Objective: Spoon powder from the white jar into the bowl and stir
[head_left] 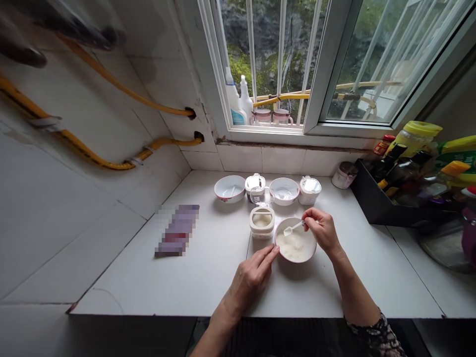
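Note:
My right hand (322, 230) pinches the handle of a small white plastic spoon (293, 228), whose bowl sits over a white ceramic bowl (296, 261) holding a pale, powdery or grainy food. The fingertips of my left hand (252, 276) rest against that bowl's left rim, without gripping it. Just beyond the bowl, left of the spoon, stands an open square white container (262, 223) with pale contents. Several more white bowls and lidded containers stand further back.
The white tiled counter (208, 263) ends in a front edge near me. A pixelated purple packet (177, 230) lies to the left. A black tray of bottles (386, 198) stands at the right. Yellow hoses (111, 84) run along the tiled wall; a barred window (267, 64) is behind.

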Demonstrator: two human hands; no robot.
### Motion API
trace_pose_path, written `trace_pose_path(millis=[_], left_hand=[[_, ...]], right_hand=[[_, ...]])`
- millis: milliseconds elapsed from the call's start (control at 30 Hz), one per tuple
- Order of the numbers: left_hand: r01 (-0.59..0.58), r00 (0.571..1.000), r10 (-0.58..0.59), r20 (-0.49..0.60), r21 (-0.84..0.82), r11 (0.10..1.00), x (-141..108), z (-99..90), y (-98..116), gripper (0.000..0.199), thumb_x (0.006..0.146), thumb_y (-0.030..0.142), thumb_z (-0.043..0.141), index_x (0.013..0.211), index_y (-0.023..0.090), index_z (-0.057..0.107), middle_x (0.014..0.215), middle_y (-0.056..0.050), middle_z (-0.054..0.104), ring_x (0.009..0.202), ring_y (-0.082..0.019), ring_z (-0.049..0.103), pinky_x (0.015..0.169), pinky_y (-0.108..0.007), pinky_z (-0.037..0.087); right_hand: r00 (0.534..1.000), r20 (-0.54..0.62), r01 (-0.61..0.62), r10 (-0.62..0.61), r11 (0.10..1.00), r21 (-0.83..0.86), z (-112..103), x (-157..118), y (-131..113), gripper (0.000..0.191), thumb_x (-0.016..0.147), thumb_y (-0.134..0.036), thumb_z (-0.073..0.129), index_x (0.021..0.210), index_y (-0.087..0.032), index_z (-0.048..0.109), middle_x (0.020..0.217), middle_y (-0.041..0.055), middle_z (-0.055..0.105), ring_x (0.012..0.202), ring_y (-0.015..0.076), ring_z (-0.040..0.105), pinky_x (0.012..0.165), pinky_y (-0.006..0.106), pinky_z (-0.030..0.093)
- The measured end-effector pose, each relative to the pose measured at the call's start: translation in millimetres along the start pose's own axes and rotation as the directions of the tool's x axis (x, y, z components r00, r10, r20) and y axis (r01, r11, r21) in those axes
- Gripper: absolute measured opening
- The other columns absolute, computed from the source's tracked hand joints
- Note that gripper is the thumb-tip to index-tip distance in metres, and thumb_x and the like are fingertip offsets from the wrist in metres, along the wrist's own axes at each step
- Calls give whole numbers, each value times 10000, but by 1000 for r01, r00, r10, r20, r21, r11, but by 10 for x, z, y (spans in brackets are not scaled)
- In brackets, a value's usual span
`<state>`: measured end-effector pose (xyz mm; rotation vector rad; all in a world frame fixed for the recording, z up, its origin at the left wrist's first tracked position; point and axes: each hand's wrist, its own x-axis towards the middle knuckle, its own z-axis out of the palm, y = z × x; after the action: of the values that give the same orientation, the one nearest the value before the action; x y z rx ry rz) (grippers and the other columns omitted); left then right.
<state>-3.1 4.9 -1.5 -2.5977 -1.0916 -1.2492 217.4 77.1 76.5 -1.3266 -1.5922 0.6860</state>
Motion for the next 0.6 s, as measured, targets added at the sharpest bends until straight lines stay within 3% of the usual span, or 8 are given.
trace_pose_path(millis=[67,167,367,600], left_hand=[[0,1000,0,-4,-4,1000,0,2,-1,505,936,11,394,1419,141,463,1195,-145,669,1091,-203,673,883,-296,607],[6,1000,-6,0,-10,1000,-2,2,0,504,943,23,395,1428,147,457,1203,-142,666,1108,-199,667,902,-291,599],[12,1000,-12,0,1,1000,-10,2,2,517,934,15,398,1427,155,463,1198,-136,669,1093,-202,673,887,-293,607],[0,1000,0,-14,4,1000,-4,9,3,529,917,-11,410,1419,146,468,1200,-138,667,1087,-205,673,862,-292,614]], right_hand=[[998,50,41,-36,995,-87,33,5,10,157,670,-183,466,566,-221,578,487,-20,593,571,163,543,758,322,429],[990,136,51,-40,996,-79,97,-4,4,164,660,-183,460,546,-222,570,493,-19,614,561,158,542,817,336,426],[980,108,-178,165,976,125,52,2,7,134,657,-239,492,612,-210,615,485,-15,597,532,163,547,618,293,433],[966,97,-259,241,922,288,-20,51,14,111,621,-253,536,597,-197,629,455,-14,590,506,148,520,600,293,435]])
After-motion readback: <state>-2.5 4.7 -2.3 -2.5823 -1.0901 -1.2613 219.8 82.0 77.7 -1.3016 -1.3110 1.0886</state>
